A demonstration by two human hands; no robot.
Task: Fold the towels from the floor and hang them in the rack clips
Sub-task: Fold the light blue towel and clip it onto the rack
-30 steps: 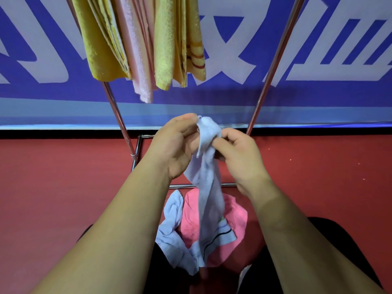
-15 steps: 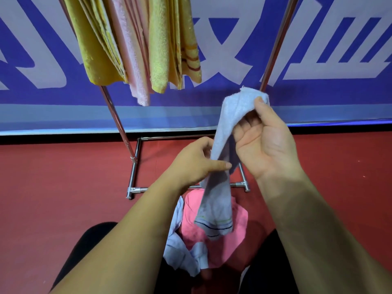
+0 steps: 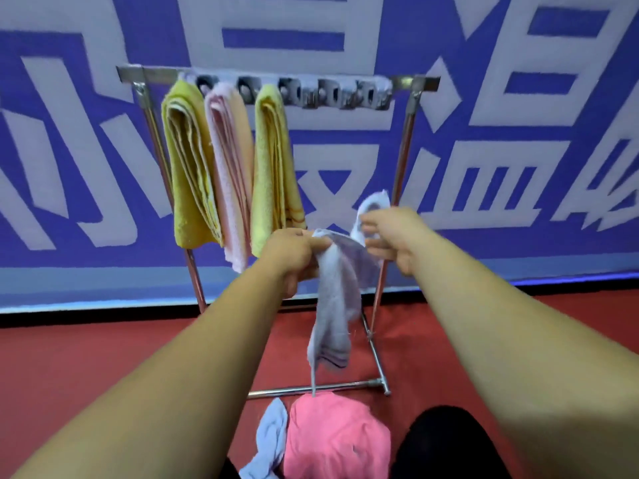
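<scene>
A pale blue towel hangs in front of the metal rack, stretched a little between both hands. My left hand pinches its upper left edge. My right hand grips its upper right corner, which sticks up above the fingers. The rack's top bar carries a row of grey clips. Three folded towels hang from the left clips: a yellow towel, a pink towel and a second yellow towel. On the red floor lie a bright pink towel and another pale blue towel.
The clips on the right half of the bar hold nothing. The rack's foot bar runs along the red floor just behind the pile. A blue wall with large white characters stands close behind the rack. My dark-clad knee is at the lower right.
The view has tilted up, so the rack's top bar and clips now show. Both hands have risen with the pale blue towel and moved apart, spreading its top edge.
</scene>
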